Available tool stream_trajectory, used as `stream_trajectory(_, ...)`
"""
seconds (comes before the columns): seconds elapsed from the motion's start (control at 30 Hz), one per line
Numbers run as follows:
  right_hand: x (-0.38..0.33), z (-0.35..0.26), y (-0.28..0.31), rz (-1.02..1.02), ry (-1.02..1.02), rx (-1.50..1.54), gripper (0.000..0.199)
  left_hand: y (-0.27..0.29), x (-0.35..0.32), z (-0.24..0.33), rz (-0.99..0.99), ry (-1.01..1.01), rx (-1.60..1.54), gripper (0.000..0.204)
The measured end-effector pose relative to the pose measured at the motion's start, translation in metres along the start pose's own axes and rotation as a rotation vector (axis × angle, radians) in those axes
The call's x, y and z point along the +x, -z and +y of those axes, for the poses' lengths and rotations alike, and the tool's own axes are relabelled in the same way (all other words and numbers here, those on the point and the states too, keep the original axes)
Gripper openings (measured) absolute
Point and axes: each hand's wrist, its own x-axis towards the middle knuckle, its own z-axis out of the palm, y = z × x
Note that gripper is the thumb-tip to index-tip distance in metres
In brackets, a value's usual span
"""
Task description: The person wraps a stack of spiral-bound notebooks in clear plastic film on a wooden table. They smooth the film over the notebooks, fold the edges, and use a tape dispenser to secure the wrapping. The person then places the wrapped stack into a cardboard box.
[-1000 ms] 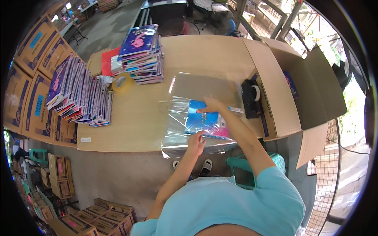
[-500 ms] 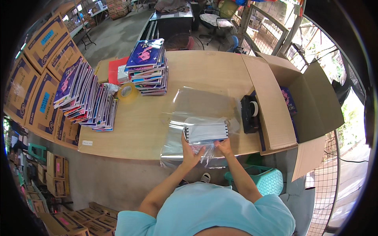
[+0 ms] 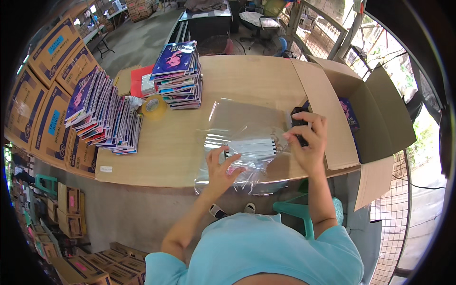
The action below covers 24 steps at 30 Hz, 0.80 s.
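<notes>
A small bundle of spiral notebooks [image 3: 251, 148], pale page edges facing up and dark coils at both ends, lies in clear plastic film [image 3: 232, 116] near the table's front edge. My left hand [image 3: 221, 172] rests on its left front part, thumb and fingers spread over the film. My right hand [image 3: 308, 142] is raised to the right, in front of a black tape dispenser [image 3: 299, 118] that it partly covers. Its fingers are curled, with the thumb and fingertips close together; whether tape is between them is too small to tell.
Notebooks stand in a tall stack [image 3: 178, 80] and a leaning row [image 3: 104, 114] on the table's left, near a yellow tape roll [image 3: 154, 106]. On the right is an open carton [image 3: 384, 123] with notebooks inside. Closed cartons [image 3: 50, 104] rise at far left; a green stool [image 3: 304, 213] stands below.
My right hand has left the bundle and moved right and up to the tape dispenser. My left hand has shifted left, its fingers now spread on the film. The bundle looks flatter under the film.
</notes>
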Motion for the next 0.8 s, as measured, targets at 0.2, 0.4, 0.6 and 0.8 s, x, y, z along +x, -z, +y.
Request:
stream_trajectory(0.2,0.009,0.006,0.012,-0.736,0.356,-0.299,0.024,0.041,0.041,-0.020,-0.510,-0.266,0.038,0.067)
stream_trajectory(0.4,0.006,0.038,-0.016,-0.803,0.377,-0.432,0.013,0.045,0.072,-0.036,-0.793,-0.453,0.040,0.081)
stream_trajectory(0.6,0.007,0.050,-0.045,-0.835,0.253,-0.116,0.004,0.042,0.087,-0.040,-0.930,-0.525,0.050,0.091)
stream_trajectory(0.8,0.024,0.028,-0.077,-0.890,0.405,-0.051,0.017,0.040,0.101,-0.043,-0.977,-0.579,0.105,0.093)
